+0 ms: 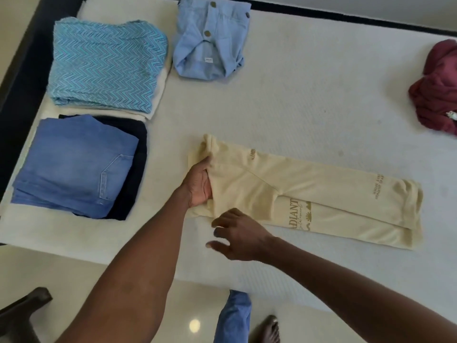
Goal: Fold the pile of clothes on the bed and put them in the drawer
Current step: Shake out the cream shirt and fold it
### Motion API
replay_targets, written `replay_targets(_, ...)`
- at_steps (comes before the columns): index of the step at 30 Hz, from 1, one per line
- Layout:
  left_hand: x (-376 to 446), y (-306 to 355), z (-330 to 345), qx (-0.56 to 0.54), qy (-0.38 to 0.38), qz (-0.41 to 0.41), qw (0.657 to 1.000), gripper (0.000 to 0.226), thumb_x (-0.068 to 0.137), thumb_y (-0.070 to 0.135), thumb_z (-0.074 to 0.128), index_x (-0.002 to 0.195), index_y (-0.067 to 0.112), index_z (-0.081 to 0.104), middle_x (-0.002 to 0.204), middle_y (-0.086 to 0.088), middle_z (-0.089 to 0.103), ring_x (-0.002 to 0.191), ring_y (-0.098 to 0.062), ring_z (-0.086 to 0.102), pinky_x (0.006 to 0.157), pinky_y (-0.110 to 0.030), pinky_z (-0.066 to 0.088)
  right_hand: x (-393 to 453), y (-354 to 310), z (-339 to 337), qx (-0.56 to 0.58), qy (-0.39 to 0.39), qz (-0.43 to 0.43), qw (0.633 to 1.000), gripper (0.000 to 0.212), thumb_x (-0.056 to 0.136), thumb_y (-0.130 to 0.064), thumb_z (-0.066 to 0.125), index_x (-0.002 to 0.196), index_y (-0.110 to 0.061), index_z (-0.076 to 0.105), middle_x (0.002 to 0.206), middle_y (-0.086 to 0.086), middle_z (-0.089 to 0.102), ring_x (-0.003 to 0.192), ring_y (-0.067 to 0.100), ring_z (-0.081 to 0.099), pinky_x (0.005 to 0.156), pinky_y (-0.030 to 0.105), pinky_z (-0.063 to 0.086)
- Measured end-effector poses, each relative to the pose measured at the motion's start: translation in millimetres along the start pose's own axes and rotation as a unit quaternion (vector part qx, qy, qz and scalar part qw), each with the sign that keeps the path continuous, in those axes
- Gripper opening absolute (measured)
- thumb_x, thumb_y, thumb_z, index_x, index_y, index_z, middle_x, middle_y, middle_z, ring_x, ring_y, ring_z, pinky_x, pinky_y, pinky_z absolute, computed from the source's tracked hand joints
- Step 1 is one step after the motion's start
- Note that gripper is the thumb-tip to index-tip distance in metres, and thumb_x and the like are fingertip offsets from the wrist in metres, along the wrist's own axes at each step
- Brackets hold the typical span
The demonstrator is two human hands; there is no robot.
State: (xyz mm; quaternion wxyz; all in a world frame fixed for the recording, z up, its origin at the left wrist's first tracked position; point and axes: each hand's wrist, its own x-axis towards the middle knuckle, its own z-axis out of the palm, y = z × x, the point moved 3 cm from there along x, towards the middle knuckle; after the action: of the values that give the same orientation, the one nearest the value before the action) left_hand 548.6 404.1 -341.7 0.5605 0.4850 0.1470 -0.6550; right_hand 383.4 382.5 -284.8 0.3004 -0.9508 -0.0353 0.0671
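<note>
The left hand (pixel 199 185) has its grip on the left end of a cream shirt (pixel 309 191), fingers tucked under the cloth, while the right hand (pixel 238 235) hovers just over the shirt's near edge, fingers spread and holding nothing. The shirt lies folded into a long strip on the white bed (pixel 309 100). To the left lie 3 folded stacks: a zigzag blue top (pixel 106 65), a light blue buttoned shirt (pixel 210 38) and jeans (pixel 71 164) on dark cloth. A crumpled maroon garment (pixel 437 90) lies at the right edge.
</note>
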Motion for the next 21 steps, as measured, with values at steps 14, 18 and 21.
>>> replay_targets(14, -28.7, -30.0, -15.0, 0.214, 0.241, 0.096, 0.942, 0.026, 0.093, 0.037, 0.065, 0.094, 0.011, 0.062, 0.088, -0.012, 0.070, 0.068, -0.025, 0.068, 0.052, -0.031, 0.055, -26.2, 44.1, -10.9, 0.084, 0.274, 0.461, 0.840, 0.023, 0.094, -0.027, 0.059, 0.103, -0.006, 0.063, 0.110, 0.009, 0.061, 0.102, 0.028, 0.055, 0.089, 0.040, 0.041)
replay_targets(18, -28.4, -12.1, -9.0, 0.328, 0.332, 0.191, 0.863, 0.043, 0.084, 0.047, 0.071, 0.102, 0.012, 0.055, 0.098, -0.003, 0.064, 0.085, -0.021, 0.062, 0.074, -0.035, 0.052, -39.0, 67.7, -6.7, 0.253, 0.247, 0.671, 0.652, 0.058, 0.091, -0.051, 0.058, 0.123, -0.003, 0.053, 0.123, 0.012, 0.061, 0.115, 0.033, 0.055, 0.101, 0.045, 0.039)
replay_targets(21, -23.2, 24.1, 9.3, 0.345, 0.352, 0.271, 0.827, 0.045, 0.088, 0.037, 0.070, 0.117, 0.011, 0.046, 0.104, -0.002, 0.057, 0.089, -0.021, 0.055, 0.071, -0.026, 0.038, -34.7, 76.8, -5.7, 0.322, 0.263, 0.670, 0.615, 0.065, 0.087, -0.055, 0.062, 0.126, -0.004, 0.054, 0.119, 0.009, 0.062, 0.112, 0.032, 0.058, 0.098, 0.044, 0.044)
